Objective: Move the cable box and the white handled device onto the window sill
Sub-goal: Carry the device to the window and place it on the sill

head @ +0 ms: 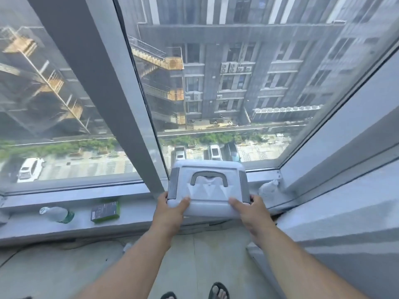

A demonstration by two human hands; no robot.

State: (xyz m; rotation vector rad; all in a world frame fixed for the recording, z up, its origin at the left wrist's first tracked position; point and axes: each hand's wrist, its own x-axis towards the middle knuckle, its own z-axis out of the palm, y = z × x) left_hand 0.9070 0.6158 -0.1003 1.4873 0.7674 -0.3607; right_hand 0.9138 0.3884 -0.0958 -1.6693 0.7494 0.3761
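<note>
The white handled device (207, 186) is held at its near edge by both hands, the left hand (170, 212) clasped on the near-left corner and the right hand (251, 214) on the near-right corner, thumbs laid on its top face. It is carried over the window sill (133, 214), hard by the window frame post (121, 100) and the glass (237, 93); whether its far edge already rests on the sill or the frame ledge cannot be judged from this wide, blurred view. The cable box (105, 211) is seen lying on the sill to the left, beside a plastic bottle (57, 214) on its side, so that half of the task is judged done. The chief risk lies in the grip: the device is held only along one edge, so its far end could dip and be knocked against the glass or the post. If it is let go with its near part overhanging the sill's front lip, it could tip back and fall to the floor (205, 255), towards the sandalled feet (218, 291). A crumpled white object (268, 187) in the right corner could also be pinned beneath it, leaving it tilted.
</note>
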